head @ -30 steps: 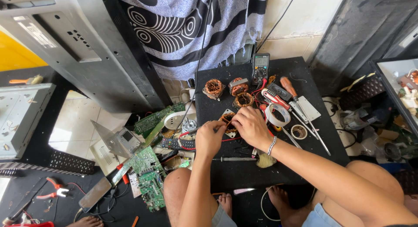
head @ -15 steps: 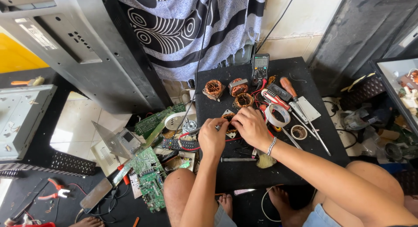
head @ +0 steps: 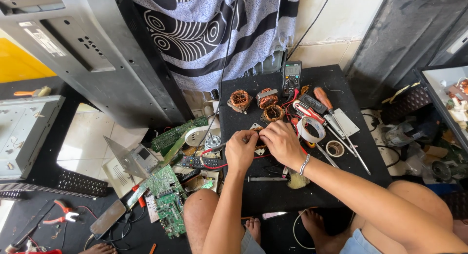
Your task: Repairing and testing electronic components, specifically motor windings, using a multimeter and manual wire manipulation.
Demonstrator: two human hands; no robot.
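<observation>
While both hands stay bunched over the black table, little differs from half a second ago: the left hand has crept a touch closer to the right hand, and the rest lies as it did. The left fingers are curled narrow around a thin tool whose shaft runs out past their left side. The right fingers are folded down over a small coil, which sits between the two sets of fingertips and is mostly hidden; whether they pinch it or only press on it cannot be told. Just beyond the right fingers lie three more copper coils, a multimeter farther off. To the right of the fingers sit a tape roll and screwdriver. Below the wrists lies a brush. Circuit boards lie well left of the left fingers.
</observation>
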